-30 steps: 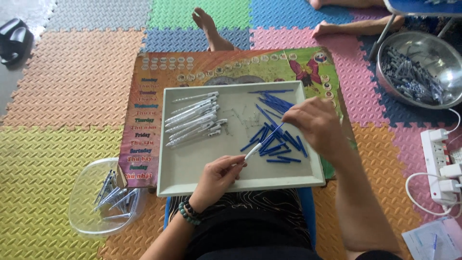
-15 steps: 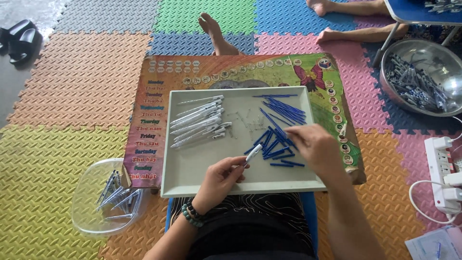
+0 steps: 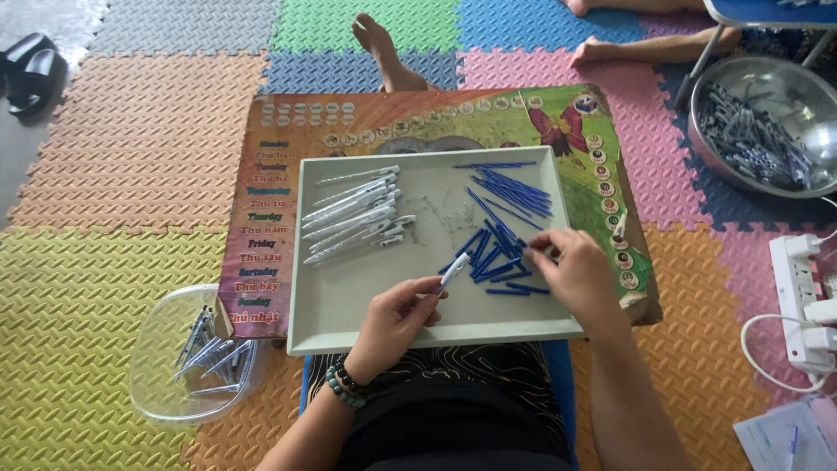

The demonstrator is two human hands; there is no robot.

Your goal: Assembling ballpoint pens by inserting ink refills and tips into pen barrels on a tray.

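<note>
1. The left forearm comes up from the bottom edge with a dark bead bracelet (image 3: 342, 386) at the wrist; the left hand (image 3: 394, 321) lies over the near part of the grey tray (image 3: 349, 327), fingers curled shut around a white pen barrel (image 3: 452, 271) that points up and to the right (its tip is just beside the blue pieces).
2. The right forearm rises from the lower right corner; the right hand (image 3: 581, 276) rests at the tray's right side, palm down, fingertips pinched together at the edge of the heap of blue refills (image 3: 499, 253). Whether they actually grip one I cannot tell.
3. Left of the lap, on the foam floor mat (image 3: 78, 331), stands a clear plastic bowl (image 3: 153, 366) with a few finished pens inside.
4. In the tray's left half lies a row of white pen barrels (image 3: 353, 215), roughly parallel; more blue refills fan toward its far right corner.
5. The tray sits on a colourful printed board (image 3: 261, 131) with a butterfly picture.
6. Farther right, a metal bowl (image 3: 811, 105) holds grey parts, and a white power strip (image 3: 802, 296) lies near the right edge.
7. Bare feet of other people show at the top.
</note>
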